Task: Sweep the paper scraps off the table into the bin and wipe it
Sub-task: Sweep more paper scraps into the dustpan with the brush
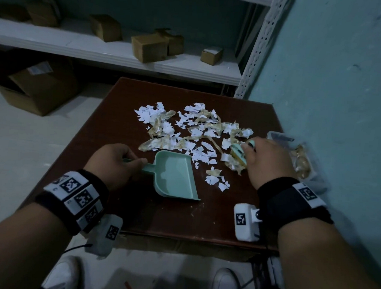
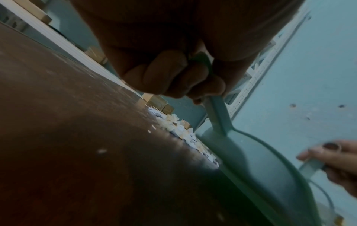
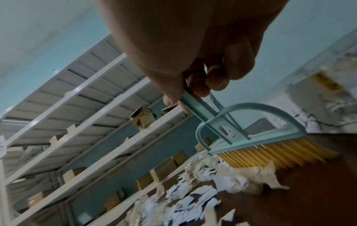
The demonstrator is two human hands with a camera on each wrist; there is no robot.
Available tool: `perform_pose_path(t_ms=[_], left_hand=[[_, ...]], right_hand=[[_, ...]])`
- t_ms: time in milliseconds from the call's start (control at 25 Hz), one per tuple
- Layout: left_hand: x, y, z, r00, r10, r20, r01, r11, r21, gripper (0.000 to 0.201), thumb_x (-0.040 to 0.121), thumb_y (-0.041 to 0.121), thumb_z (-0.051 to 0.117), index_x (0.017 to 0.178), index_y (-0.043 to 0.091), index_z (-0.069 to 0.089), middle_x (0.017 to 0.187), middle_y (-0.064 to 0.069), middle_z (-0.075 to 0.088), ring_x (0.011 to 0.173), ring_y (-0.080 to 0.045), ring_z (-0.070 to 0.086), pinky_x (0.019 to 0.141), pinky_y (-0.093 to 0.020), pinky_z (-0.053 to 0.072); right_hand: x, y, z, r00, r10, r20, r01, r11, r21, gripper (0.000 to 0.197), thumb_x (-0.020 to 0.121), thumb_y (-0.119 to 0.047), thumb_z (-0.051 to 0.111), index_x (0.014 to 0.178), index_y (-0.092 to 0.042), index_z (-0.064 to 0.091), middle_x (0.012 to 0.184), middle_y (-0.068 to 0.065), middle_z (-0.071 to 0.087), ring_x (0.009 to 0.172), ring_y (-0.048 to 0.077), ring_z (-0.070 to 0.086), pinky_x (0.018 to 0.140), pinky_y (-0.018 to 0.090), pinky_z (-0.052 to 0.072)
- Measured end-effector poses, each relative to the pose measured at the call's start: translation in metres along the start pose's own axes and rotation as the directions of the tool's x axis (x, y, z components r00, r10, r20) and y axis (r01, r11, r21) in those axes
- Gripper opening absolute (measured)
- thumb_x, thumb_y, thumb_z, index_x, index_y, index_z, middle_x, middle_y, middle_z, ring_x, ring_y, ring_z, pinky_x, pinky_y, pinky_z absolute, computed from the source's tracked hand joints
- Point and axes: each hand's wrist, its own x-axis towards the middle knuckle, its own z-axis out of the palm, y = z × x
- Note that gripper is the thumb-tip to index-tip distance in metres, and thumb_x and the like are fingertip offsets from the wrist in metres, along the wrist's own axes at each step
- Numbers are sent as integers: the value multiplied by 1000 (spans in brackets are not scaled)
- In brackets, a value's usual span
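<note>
White paper scraps and tan tape strips lie scattered over the dark brown table. My left hand grips the handle of a mint green dustpan that rests on the table, mouth toward the scraps. The left wrist view has the same dustpan with my fingers curled round its handle. My right hand holds a small mint brush with yellow bristles by its handle. The bristles touch the scraps at the pile's right edge.
A clear plastic bin with tape bits stands at the table's right edge against the teal wall. White shelves with cardboard boxes run behind the table. A big carton sits on the floor to the left.
</note>
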Motion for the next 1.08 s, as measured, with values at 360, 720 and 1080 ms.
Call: perform_pose_path(t_ms=[360,720,1080], left_hand=[[-4,6,11,996,26,89,-37,990,133,28,91,47,73,81,22,70,72,1,71,67,-15,67,56,-29,46],[2,0,2,988,35,147,-56,989,137,32,94,48,69,75,22,74,65,1,71,61,-14,66,55,-28,44],[12,-8,-29,996,8,89,-8,1000,8,29,95,43,70,77,20,75,62,-5,65,50,-20,55,57,-35,49]], right_hand=[[-19,-39,7,988,-152,10,148,973,176,37,109,-42,46,87,-17,61,79,-2,61,77,20,61,70,37,50],[-16,-31,-6,985,-49,-164,98,947,306,34,108,-42,48,89,-20,64,78,-1,69,72,19,69,65,43,61],[-18,-33,5,993,-92,-73,104,979,176,36,104,-34,52,70,-21,49,62,-1,56,58,18,55,58,34,47]])
